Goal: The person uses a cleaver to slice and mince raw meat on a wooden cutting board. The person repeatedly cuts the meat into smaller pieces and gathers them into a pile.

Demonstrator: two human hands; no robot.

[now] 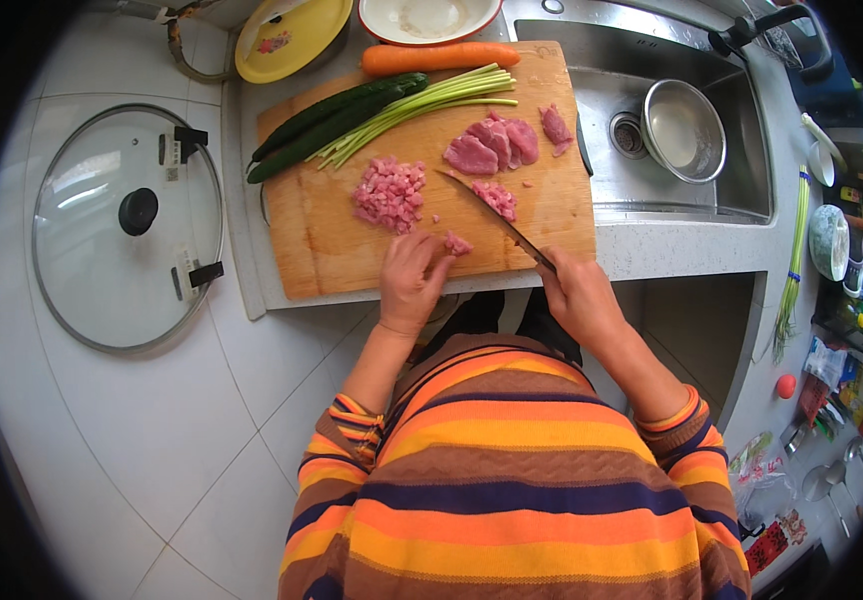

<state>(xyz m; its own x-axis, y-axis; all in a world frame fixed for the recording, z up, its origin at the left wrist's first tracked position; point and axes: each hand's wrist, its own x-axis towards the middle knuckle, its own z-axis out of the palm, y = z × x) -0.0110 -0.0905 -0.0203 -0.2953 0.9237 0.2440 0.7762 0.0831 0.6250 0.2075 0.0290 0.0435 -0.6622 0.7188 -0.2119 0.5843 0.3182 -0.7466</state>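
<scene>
My right hand (578,296) is closed on the handle of a kitchen knife (497,215), whose blade lies across the wooden cutting board (326,255) towards the upper left. Beside the blade is a small heap of diced raw meat (497,199). My left hand (411,279) is at the board's near edge, fingers bent, touching or next to a small meat piece (458,244); whether it grips the piece is unclear. A larger pile of diced meat (389,194) lies just beyond it. Meat slices (493,144) and a separate meat piece (555,130) rest farther back.
Cucumbers (334,120), green stalks (416,112) and a carrot (439,58) lie along the board's back. The sink (596,90) at right holds a metal bowl (683,131). A yellow lid (293,37) and a red-rimmed enamel basin (431,19) stand behind. A glass lid (128,225) is at left.
</scene>
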